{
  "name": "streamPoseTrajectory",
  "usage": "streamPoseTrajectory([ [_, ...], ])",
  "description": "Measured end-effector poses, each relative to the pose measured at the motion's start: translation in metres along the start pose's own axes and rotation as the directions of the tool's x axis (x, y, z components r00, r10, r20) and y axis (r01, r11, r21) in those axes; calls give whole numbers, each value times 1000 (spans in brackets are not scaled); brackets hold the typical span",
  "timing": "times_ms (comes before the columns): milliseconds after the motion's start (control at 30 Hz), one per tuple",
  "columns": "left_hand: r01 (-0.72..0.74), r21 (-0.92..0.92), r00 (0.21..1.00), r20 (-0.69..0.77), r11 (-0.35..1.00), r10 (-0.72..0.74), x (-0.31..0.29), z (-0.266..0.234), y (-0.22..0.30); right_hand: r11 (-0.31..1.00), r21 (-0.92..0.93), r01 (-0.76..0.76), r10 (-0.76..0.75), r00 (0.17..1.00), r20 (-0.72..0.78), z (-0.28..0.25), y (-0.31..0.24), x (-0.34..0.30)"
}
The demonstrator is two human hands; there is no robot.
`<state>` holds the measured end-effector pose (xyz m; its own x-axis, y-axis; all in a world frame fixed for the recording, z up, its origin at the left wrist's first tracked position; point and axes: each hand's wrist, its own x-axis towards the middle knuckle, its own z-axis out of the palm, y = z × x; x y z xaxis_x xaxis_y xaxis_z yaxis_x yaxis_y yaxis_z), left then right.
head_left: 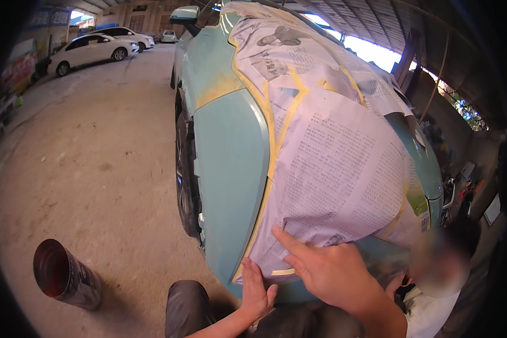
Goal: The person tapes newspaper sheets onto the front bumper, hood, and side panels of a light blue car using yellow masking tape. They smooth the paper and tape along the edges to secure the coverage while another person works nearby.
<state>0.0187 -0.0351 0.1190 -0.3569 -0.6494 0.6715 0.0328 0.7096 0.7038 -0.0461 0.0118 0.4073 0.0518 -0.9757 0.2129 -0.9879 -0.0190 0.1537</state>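
A pale teal car's front end is covered with newspaper sheets (332, 152), bordered by yellow masking tape (271, 152). My left hand (257, 290) lies with fingers extended against the taped lower edge of the paper, beside the teal fender (228, 152). Just right of it, my right hand (329, 270) presses its stretched index fingertip on the newspaper; its other fingers are partly hidden beneath the hand. Neither hand holds anything that I can see. Below the right hand, a short strip of tape (283, 272) sits on the paper's lower edge.
A tall open metal can (79, 281), reddish inside, stands on the concrete floor (107, 169) at my left. Close on my right, another person in a white top (431, 310) crouches by the car. White cars (93, 49) are parked at the far left. The front wheel (187, 174) borders the fender.
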Motion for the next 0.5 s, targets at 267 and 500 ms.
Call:
streamPoseTrajectory([
  [267, 114, -70, 989, 98, 991, -107, -35, 0, -13, 999, 39, -13, 14, 1000, -13, -2, -2, 1],
  [500, 164, -60, 981, 116, 985, -156, -52, -1, -19, 999, 27, -31, 32, 999, -31, -4, -5, 1],
])
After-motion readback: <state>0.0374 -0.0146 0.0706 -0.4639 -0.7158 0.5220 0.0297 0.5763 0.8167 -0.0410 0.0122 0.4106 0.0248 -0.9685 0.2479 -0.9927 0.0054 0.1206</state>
